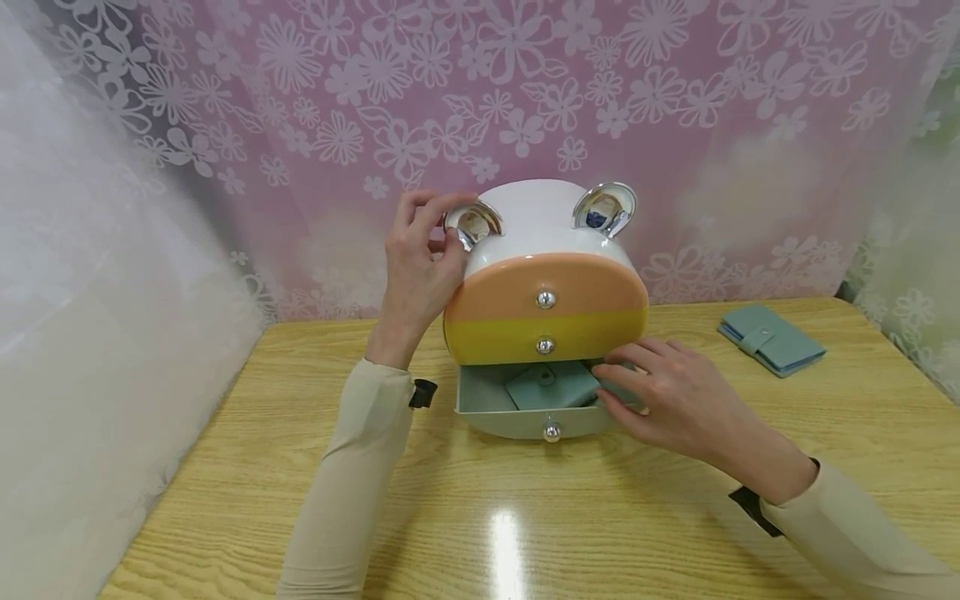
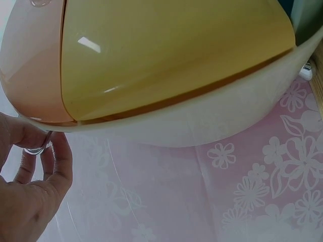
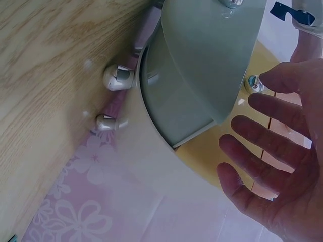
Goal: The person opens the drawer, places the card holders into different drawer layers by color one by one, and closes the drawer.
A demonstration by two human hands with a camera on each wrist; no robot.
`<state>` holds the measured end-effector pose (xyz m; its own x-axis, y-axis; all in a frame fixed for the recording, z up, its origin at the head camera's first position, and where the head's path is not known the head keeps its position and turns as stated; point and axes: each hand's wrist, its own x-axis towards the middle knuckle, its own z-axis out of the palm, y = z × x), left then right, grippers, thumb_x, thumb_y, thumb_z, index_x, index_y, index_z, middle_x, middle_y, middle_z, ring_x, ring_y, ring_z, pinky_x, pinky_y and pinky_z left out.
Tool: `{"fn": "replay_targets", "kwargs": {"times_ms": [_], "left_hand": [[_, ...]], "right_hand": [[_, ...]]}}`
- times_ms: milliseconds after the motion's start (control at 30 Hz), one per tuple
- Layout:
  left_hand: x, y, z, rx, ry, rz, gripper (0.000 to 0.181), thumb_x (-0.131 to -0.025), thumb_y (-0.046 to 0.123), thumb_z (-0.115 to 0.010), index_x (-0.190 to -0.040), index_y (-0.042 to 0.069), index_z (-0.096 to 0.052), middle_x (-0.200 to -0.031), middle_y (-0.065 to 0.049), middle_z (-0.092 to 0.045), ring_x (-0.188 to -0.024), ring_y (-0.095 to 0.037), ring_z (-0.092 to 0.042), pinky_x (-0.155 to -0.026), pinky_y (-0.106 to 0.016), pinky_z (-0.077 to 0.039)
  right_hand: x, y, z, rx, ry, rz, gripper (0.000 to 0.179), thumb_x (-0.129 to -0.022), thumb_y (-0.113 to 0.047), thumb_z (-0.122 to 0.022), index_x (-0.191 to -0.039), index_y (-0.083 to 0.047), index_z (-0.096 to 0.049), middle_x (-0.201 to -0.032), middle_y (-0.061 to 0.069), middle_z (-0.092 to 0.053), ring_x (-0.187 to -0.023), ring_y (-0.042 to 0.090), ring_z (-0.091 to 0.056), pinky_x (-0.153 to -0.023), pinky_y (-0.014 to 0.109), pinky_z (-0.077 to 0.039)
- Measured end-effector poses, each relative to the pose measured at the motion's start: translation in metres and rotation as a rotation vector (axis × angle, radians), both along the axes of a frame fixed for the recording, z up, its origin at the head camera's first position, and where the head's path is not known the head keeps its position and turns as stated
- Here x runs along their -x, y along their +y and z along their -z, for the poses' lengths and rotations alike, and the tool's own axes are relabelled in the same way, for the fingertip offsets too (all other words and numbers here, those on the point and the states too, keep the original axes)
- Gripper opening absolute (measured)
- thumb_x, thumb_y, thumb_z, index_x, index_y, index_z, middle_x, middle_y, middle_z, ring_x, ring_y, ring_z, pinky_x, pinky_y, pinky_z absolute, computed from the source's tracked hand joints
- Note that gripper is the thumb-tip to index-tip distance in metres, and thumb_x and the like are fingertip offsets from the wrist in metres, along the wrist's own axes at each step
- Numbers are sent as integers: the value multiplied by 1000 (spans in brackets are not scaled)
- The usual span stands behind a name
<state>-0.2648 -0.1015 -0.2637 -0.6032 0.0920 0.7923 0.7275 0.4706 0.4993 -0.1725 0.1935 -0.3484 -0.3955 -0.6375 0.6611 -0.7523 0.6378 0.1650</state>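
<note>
A small white cabinet with silver ears stands on the table. Its orange drawer and yellow drawer are closed, while the grey-green bottom drawer is pulled out. Inside that drawer lies a teal wallet with a snap button. My left hand grips the left silver ear between thumb and fingers. At the right end of the drawer, my right hand overlaps its edge in the head view. The right wrist view shows this hand with fingers spread and nothing between them.
A second teal wallet, with its strap fastened, lies on the wooden table to the right. Behind the table hangs a pink curtain with white flowers. A pale sheet hangs along the left side.
</note>
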Motion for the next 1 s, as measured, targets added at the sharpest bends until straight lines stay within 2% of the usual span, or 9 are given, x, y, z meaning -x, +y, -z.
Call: {"fn": "replay_targets", "kwargs": {"times_ms": [300, 1000], "left_hand": [[2, 0, 1, -13, -3, 6, 38, -92, -2, -52, -121, 11, -73, -118, -14, -55, -92, -20, -65, -73, -33, -62], [0, 0, 0, -2, 5, 4, 38, -93, -2, -52, -122, 10, -73, -116, -15, -54, -92, -22, -64, -74, -34, -63]], "right_hand": [[-3, 6, 0, 23, -18, 23, 56, -106, -48, -33, -99, -14, -77, -94, 5, -74, -82, 27, -69, -63, 43, -58], [-4, 21, -3, 53, -37, 61, 63, -105, -52, -33, -103, -9, -79, -96, 9, -75, -82, 28, -71, -63, 45, -60]]}}
